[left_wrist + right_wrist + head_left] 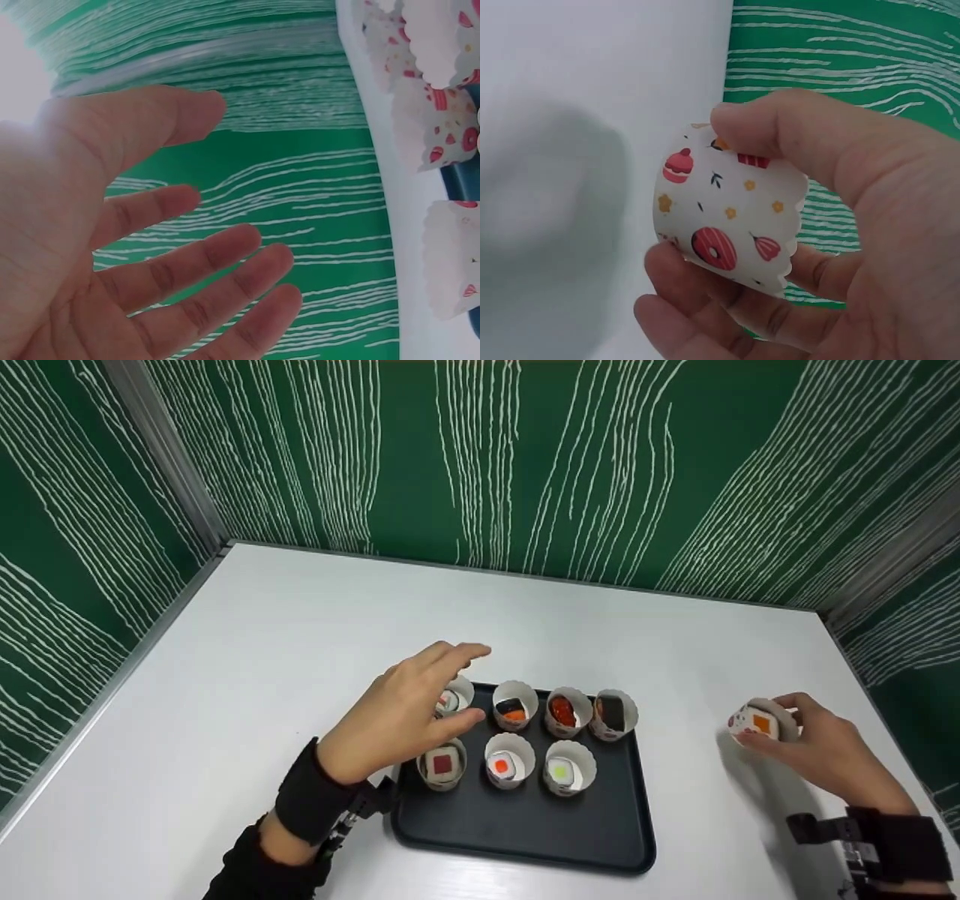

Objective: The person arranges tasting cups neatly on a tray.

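Between the thumb and fingers of my right hand point(832, 746) is a paper baking cup point(724, 210) printed with cakes and donuts, lifted above the table at the right. A sushi-like piece with an orange square point(760, 725) sits inside that cup. My left hand point(401, 716) hovers over the left side of a dark tray point(525, 829), fingers spread and holding nothing. Several similar cups stand on the tray, each with a sushi-like piece; the cup with a dark red square point(442, 765) is just below my left hand, and another cup point(457, 694) is partly hidden behind it.
The tray's back row includes cups with a black-and-orange piece point(511, 709), a red piece point(562, 711) and a dark-wrapped piece point(611, 712). Green panels with white lines point(405, 457) border the white table point(300, 607) at the back and sides.
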A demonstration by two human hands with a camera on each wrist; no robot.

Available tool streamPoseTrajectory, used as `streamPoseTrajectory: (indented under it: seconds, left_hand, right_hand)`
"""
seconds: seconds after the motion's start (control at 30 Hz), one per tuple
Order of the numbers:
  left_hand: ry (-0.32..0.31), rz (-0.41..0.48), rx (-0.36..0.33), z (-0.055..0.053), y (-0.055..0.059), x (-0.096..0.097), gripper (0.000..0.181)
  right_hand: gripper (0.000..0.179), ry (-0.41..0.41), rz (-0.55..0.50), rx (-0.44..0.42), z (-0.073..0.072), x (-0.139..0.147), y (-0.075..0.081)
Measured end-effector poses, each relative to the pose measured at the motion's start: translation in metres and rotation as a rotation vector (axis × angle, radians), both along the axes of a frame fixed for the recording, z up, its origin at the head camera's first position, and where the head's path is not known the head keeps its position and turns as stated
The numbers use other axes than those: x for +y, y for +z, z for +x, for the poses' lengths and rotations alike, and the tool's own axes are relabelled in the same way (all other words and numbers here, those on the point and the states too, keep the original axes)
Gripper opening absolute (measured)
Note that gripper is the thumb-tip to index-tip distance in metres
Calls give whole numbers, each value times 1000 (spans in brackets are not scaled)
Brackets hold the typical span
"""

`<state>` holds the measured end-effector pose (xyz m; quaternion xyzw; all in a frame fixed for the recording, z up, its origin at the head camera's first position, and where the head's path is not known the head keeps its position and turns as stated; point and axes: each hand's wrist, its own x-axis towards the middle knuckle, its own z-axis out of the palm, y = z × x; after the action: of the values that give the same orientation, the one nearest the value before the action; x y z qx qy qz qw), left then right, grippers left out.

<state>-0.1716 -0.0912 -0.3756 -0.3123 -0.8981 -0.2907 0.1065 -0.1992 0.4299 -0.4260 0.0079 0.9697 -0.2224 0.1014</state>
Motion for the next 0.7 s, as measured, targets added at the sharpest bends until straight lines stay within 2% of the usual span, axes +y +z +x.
streamPoseTrajectory:
  seconds: [0.2, 0.7]
  left_hand:
    - [-9, 21, -5, 1, -1, 4, 74]
    - [-65, 45, -33, 7, -1, 16, 68]
  right_hand:
    - [82, 51, -34, 55, 7, -23, 12]
    - [61, 162, -163, 188, 25, -96, 42]
